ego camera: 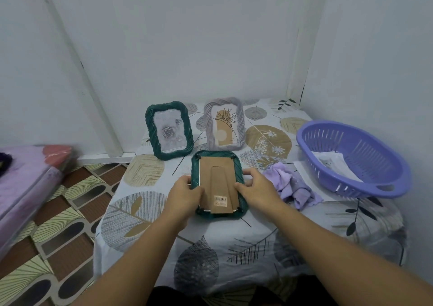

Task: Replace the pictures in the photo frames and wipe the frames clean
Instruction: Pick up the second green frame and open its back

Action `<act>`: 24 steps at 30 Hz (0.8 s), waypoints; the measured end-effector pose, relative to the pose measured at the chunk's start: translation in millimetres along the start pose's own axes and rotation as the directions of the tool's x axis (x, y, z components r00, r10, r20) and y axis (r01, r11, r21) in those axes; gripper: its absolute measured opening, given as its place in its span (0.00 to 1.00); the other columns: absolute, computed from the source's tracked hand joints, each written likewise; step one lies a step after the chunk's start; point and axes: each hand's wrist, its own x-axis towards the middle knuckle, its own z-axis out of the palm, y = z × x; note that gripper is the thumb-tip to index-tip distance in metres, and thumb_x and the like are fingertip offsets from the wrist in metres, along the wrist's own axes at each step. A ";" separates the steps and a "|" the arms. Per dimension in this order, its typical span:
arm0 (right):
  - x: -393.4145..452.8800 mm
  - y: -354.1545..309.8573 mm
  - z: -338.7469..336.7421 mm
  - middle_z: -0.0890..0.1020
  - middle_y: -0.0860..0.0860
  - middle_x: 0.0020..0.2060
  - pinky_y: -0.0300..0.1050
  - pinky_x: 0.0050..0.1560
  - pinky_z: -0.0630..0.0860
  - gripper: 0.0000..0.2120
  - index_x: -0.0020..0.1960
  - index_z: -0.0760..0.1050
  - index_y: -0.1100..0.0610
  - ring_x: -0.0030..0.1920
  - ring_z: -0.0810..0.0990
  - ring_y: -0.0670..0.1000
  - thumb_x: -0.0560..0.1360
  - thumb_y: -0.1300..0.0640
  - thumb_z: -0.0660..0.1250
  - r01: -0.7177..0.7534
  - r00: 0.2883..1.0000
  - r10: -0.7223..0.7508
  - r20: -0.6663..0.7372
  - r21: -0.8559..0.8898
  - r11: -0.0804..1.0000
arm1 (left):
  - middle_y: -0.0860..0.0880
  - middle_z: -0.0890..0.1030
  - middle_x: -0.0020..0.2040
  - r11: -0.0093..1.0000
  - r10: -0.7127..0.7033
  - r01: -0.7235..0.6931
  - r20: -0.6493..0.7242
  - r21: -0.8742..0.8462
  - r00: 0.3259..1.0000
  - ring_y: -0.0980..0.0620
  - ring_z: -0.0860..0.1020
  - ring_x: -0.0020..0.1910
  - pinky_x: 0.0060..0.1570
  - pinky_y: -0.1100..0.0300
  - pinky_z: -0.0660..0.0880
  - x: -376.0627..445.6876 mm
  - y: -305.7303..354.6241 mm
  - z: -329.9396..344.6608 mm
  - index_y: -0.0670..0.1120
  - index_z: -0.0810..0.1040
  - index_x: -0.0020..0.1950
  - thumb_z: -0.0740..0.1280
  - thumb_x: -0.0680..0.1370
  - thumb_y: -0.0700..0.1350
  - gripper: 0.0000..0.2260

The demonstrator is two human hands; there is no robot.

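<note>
Green photo frame [216,165], face down near the middle of the table [257,247], is the one being worked on: its brown cardboard backing [219,176] with the folded easel stand and a barcode sticker [220,200] faces up. The left hand [185,194] grips the frame's left edge, fingers curled over the rim, and the right hand [254,186] holds the right edge the same way, thumb resting on the backing. My reading is that the step in hand is opening the back to get the old picture out. The next move likely calls for turning the small corner tabs aside (they show as dark clips at the corners) and lifting the backing free without bending it.

Behind it stand a second green frame [169,131] with a rose picture and a grey frame [225,124] with a plant drawing, both upright and just apart. A lilac cloth [290,186] lies crumpled just right of the right hand, ready for wiping. Further right, a purple plastic basket [351,158] holds printed sheets [332,165], probably the replacement pictures. A leaf-patterned tablecloth covers the table, set in a corner of pale walls; patterned flooring and a pinkish mattress [25,188] lie to the left.
</note>
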 end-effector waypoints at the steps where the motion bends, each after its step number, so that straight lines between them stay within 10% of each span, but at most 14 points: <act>1: 2.0 0.2 0.1 0.85 0.51 0.45 0.53 0.54 0.81 0.17 0.66 0.71 0.47 0.47 0.85 0.51 0.79 0.48 0.69 -0.005 1.000 0.005 0.007 -0.041 0.999 | 0.48 0.83 0.50 0.991 0.039 -0.038 -0.011 0.130 0.999 0.47 0.82 0.48 0.45 0.49 0.82 3.4 -2.8 -1.5 0.48 0.77 0.58 0.66 0.81 0.44 0.06; 8: 10.3 1.3 -5.8 0.82 0.51 0.57 0.50 0.59 0.77 0.22 0.68 0.73 0.54 0.58 0.80 0.54 0.78 0.46 0.68 0.012 0.998 0.015 0.066 -0.386 0.922 | 0.48 0.82 0.51 0.746 0.135 -0.129 0.041 0.653 0.990 0.45 0.80 0.51 0.53 0.51 0.79 12.9 -10.6 -6.3 0.47 0.77 0.54 0.71 0.77 0.59 0.16; 15: 20.5 9.1 -4.7 0.82 0.51 0.56 0.50 0.57 0.79 0.19 0.64 0.76 0.53 0.55 0.80 0.52 0.77 0.45 0.68 0.034 0.999 -0.034 0.006 -0.334 0.942 | 0.47 0.81 0.52 0.836 0.144 -0.129 0.013 0.533 0.989 0.46 0.80 0.52 0.54 0.50 0.78 28.9 -10.3 -11.2 0.48 0.71 0.69 0.72 0.76 0.54 0.24; 24: 53.4 -0.8 0.8 0.85 0.49 0.49 0.52 0.59 0.77 0.14 0.65 0.78 0.54 0.55 0.81 0.54 0.81 0.53 0.66 0.095 0.988 -0.121 -0.092 -0.252 0.963 | 0.53 0.82 0.43 0.906 0.303 -0.246 -0.122 0.345 0.945 0.55 0.78 0.43 0.40 0.60 0.71 67.4 -7.7 6.4 0.50 0.81 0.52 0.70 0.80 0.48 0.03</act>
